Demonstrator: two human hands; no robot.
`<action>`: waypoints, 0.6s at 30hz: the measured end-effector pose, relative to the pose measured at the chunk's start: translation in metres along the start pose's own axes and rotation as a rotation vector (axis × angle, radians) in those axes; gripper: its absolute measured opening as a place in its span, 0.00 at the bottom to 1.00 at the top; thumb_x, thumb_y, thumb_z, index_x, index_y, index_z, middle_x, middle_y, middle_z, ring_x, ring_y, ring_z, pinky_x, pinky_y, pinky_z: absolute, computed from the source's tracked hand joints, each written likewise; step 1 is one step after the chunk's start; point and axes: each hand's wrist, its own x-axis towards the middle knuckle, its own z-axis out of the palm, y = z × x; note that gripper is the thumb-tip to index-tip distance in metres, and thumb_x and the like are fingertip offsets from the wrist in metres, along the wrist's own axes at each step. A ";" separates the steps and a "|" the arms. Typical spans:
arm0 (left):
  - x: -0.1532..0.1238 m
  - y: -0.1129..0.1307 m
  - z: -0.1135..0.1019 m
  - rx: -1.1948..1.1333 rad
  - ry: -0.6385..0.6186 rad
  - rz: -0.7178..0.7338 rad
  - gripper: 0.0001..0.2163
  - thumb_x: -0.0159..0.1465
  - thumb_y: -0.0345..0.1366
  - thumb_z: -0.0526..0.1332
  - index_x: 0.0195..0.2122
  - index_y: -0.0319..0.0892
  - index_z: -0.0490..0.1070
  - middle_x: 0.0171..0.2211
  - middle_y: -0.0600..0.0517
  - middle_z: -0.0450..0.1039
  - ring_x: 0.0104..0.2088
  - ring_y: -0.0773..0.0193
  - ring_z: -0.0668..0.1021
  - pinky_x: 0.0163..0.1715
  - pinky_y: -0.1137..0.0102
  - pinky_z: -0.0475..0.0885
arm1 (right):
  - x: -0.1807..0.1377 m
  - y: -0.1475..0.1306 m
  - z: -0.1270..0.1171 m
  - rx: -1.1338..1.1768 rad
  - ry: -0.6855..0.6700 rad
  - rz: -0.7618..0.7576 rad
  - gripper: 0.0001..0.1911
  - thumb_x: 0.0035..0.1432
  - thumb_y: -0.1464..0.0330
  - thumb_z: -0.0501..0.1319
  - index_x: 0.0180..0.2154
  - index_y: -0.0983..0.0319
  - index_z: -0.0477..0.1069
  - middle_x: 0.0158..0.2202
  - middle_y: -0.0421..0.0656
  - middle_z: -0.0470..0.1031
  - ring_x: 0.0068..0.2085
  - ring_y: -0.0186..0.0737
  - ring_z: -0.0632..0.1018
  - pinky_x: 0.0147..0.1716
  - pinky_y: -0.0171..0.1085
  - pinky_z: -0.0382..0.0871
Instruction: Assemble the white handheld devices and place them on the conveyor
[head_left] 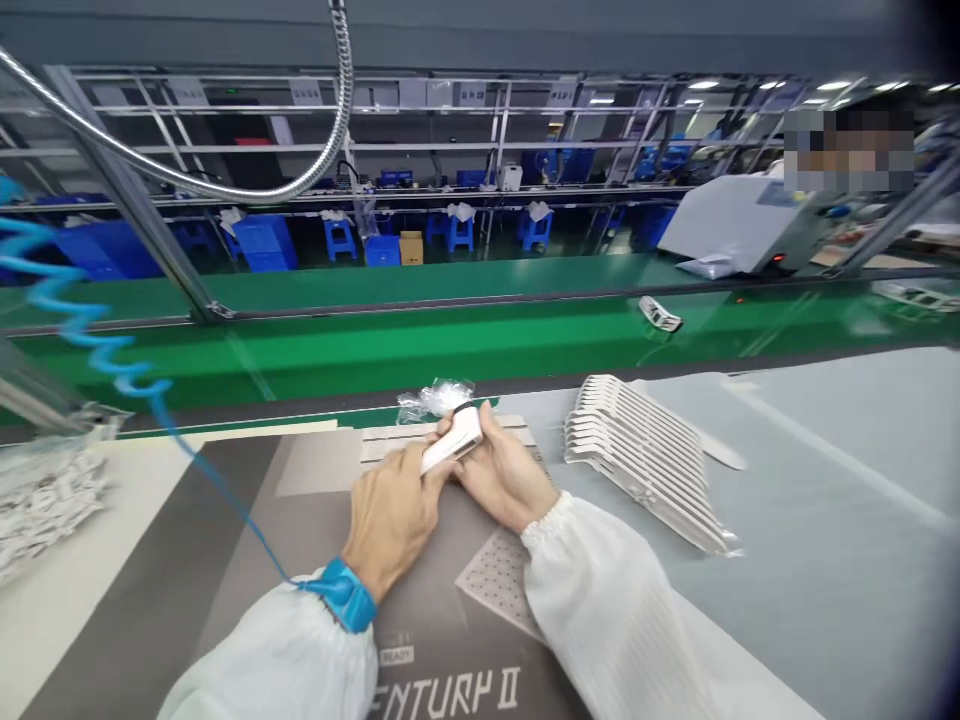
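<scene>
In front of me, above a dark printed sheet (315, 560), both hands grip a slim white plastic part (453, 440) with a dark band at its far end. My left hand (394, 510), with a blue wrist strap (347, 595) at its wrist, is closed round the near end. My right hand (506, 470) curls about the far end, palm turned up, its fingers partly hidden behind the part. Just beyond the hands lies crumpled clear plastic (436, 400). To their right rests a row of stacked white curved panels (645, 465).
A green conveyor belt (420, 350) runs across behind the bench, carrying a white part (660, 314). A coiled blue cord (97, 345) hangs at the left and leads to the strap. Small white pieces (49, 505) lie at far left. Beyond stands a white machine (739, 222), near a person.
</scene>
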 end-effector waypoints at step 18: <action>0.009 -0.017 -0.010 -0.067 -0.015 -0.151 0.24 0.67 0.53 0.55 0.59 0.48 0.67 0.49 0.46 0.79 0.47 0.45 0.81 0.45 0.59 0.73 | -0.007 0.013 -0.005 -0.791 0.146 -0.371 0.26 0.57 0.41 0.59 0.40 0.55 0.75 0.42 0.45 0.78 0.43 0.49 0.78 0.46 0.50 0.73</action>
